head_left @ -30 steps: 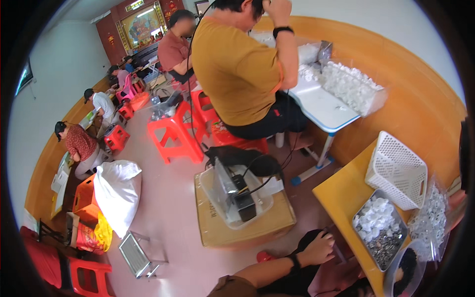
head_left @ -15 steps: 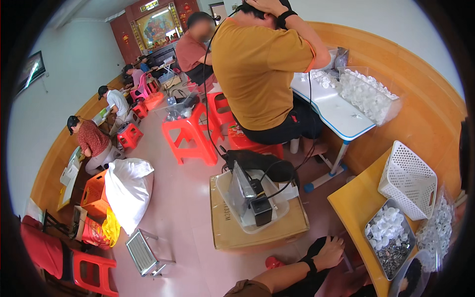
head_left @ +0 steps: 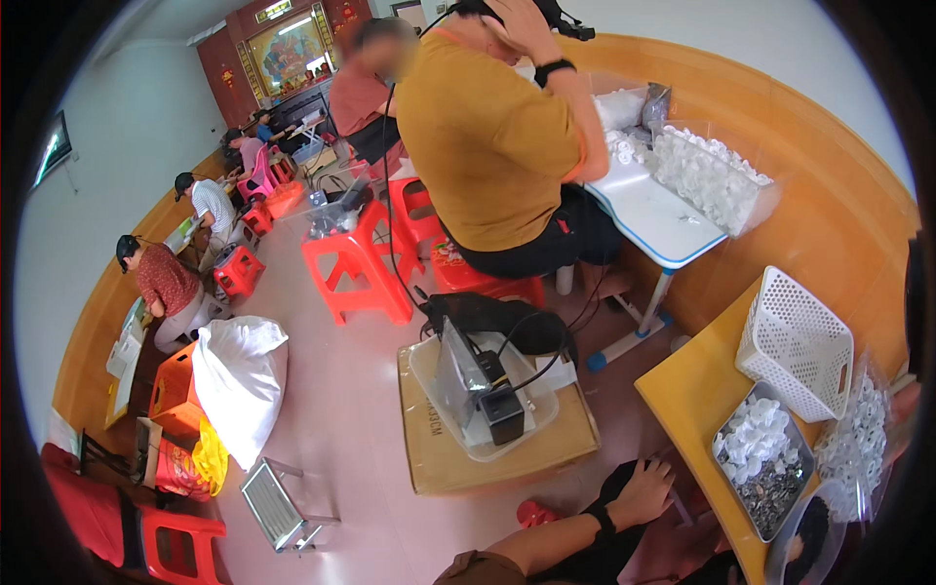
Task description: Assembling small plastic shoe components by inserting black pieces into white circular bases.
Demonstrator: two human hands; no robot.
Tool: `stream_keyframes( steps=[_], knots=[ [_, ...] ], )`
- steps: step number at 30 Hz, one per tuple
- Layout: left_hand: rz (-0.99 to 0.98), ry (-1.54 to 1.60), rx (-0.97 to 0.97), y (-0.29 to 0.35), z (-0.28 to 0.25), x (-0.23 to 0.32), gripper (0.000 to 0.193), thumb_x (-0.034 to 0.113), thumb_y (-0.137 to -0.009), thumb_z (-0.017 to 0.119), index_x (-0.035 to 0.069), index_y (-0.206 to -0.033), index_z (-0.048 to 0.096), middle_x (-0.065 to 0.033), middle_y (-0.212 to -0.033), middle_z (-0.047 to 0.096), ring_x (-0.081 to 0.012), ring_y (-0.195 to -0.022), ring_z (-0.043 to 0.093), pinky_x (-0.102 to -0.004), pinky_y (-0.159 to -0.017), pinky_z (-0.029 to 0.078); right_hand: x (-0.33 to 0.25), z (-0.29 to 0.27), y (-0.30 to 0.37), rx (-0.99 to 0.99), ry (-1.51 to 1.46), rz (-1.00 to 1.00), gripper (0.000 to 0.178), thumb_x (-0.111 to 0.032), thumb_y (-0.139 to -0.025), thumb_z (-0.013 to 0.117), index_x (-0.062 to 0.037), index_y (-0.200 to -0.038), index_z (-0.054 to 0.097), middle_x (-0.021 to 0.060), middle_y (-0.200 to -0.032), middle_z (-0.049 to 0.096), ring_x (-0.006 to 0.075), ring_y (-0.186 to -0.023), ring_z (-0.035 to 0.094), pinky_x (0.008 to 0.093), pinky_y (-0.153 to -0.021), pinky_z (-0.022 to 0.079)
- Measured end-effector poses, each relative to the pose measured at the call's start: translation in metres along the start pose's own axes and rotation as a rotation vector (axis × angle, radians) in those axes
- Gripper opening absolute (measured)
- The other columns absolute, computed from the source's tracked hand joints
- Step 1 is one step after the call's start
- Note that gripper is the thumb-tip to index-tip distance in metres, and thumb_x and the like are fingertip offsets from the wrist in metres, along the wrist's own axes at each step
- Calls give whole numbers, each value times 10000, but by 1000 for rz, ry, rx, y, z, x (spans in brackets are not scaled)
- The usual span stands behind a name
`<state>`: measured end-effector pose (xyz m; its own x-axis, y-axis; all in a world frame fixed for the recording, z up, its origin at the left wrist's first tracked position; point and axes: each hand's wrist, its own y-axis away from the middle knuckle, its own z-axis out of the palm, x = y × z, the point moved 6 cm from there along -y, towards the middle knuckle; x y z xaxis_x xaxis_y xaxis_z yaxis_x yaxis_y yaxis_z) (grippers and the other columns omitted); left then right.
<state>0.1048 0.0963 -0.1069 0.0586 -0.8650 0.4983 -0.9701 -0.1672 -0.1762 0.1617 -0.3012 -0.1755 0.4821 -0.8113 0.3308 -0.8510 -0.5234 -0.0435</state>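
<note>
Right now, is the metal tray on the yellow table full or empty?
Not empty: white pieces are heaped at one end of the metal tray, small grey bits at the other. Can't tell how deep.

Use the metal-framed stool (head_left: 285,507) as reference. Floor (head_left: 341,390): pinkish, glossy, with a bright reflection just beside the stool. Left of the stool: red plastic seat (head_left: 181,527). Well beyond it: dark-red wall section (head_left: 218,66) bearing a framed picture (head_left: 292,55). Well to its right: white-topped table (head_left: 673,229), wood panelling (head_left: 829,195) behind, white wall (head_left: 741,58) above.
</note>
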Motion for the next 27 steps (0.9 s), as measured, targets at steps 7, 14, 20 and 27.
stream_keyframes(
  steps=[7, 14, 20, 27],
  knots=[
    [-416, 147, 214, 2, 19, -47, 520, 397, -841, 592, -13, -1159, 562, -184, -1237, 494, -346, -1200, 431, -499, -937, 387, -15, -58, -26, -122, -327, 124, 855, -557, -881, 518, 31, -1432, 234, 363, -1405, 283, 473, -1328, 252, 528, -1099, 202],
    [-421, 192, -4, -3, 17, -47, 677, 434, -822, 608, -45, -1275, 454, -235, -1343, 372, -377, -1280, 343, -567, -988, 335, -18, -57, -13, -255, -557, 295, 948, -582, -848, 555, 94, -1415, 207, 380, -1417, 238, 501, -1321, 229, 509, -1110, 190],
    [-173, -53, 198, -1, -12, -15, 906, 523, -758, 655, -91, -1345, 341, -238, -1451, 235, -388, -1365, 214, -622, -1031, 236, -20, -61, 11, -16, -133, 62, 917, -600, -808, 592, 38, -1402, 305, 361, -1380, 310, 516, -1288, 280, 536, -1073, 272],
    [-110, -76, 182, -4, -15, -5, 928, 530, -761, 641, -101, -1361, 320, -228, -1471, 195, -370, -1374, 192, -631, -1027, 227, -53, -114, 37, 5, -419, 78, 831, -502, -808, 646, -71, -1436, 312, 290, -1457, 247, 463, -1335, 263, 530, -1100, 246]
  ],
)
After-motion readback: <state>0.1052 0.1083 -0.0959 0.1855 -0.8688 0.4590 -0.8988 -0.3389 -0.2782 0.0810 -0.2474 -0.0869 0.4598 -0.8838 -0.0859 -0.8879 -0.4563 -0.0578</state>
